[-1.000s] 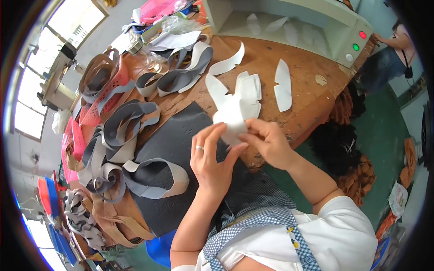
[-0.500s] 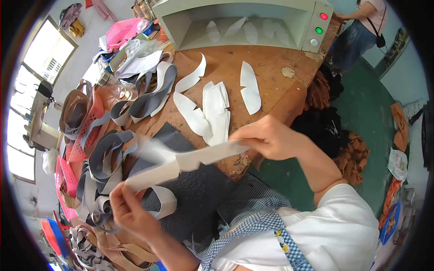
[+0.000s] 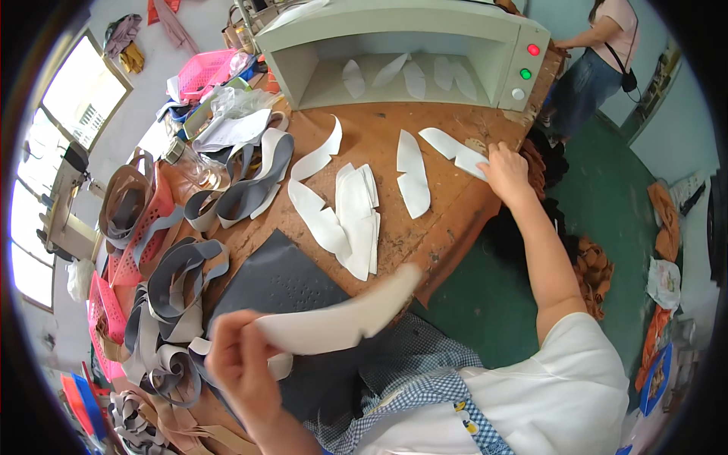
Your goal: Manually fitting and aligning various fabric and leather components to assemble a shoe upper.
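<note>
My left hand (image 3: 239, 364) holds one long curved white piece (image 3: 341, 318) up in front of me, low in the view, over a dark grey sheet (image 3: 280, 284). My right hand (image 3: 506, 171) is stretched out to the right edge of the wooden table (image 3: 432, 239) and presses on another white cut piece (image 3: 455, 150) lying there. Between the hands, a small stack of white cut pieces (image 3: 355, 216) and single ones (image 3: 413, 182) lie flat on the wood.
A grey box-shaped machine (image 3: 409, 45) with coloured lamps stands at the back, white pieces inside. Grey curved shoe parts (image 3: 243, 189) and red baskets (image 3: 136, 227) crowd the left side. Another person (image 3: 599, 53) stands at the far right corner. Green floor lies beyond the edge.
The two hands have parted: my right hand went from the long white piece to the table's far right edge, while my left hand keeps the piece and has drawn it closer.
</note>
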